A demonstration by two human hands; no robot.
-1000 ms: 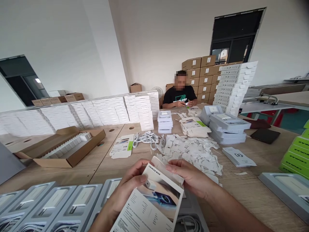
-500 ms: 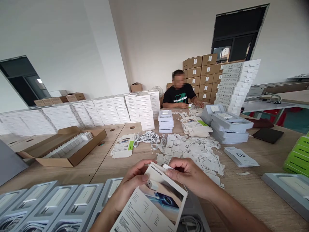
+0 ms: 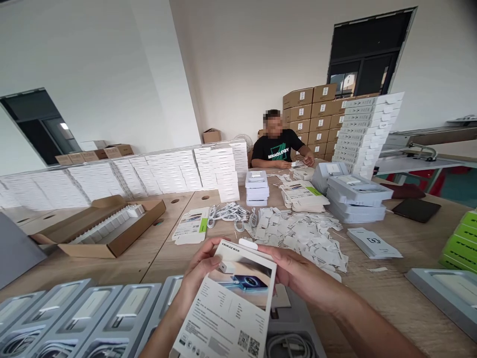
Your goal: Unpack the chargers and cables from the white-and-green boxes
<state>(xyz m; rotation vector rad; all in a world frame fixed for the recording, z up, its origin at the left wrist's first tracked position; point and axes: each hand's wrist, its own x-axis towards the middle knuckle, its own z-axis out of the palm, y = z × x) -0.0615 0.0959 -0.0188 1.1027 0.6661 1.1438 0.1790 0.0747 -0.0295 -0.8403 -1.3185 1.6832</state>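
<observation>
A white printed packaging box (image 3: 227,303), showing a charger and phone picture on its face, is tilted up between my two hands. My left hand (image 3: 203,271) grips its left edge, thumb on the front. At the upper right edge my right hand (image 3: 294,273) holds it, with most of its fingers hidden behind. A rounded white hang tab (image 3: 248,243) sticks up from the top edge. Below and partly behind the box lies a grey tray (image 3: 309,318) with a coiled white cable (image 3: 290,344). More grey trays (image 3: 126,303) with white chargers and cables line the near left.
White paper scraps (image 3: 298,233) and bundled cables (image 3: 228,214) lie ahead. An open cardboard carton (image 3: 112,246) of white blocks is at left. Stacked white boxes (image 3: 167,171) run along the back. Another person (image 3: 279,149) sits across the table. Leaflets (image 3: 374,242) and green-sided boxes (image 3: 460,243) are at right.
The box has turned more upright, showing its lower print and QR codes. My right hand has shifted from the top flap to the right edge, and the tab now stands above the top.
</observation>
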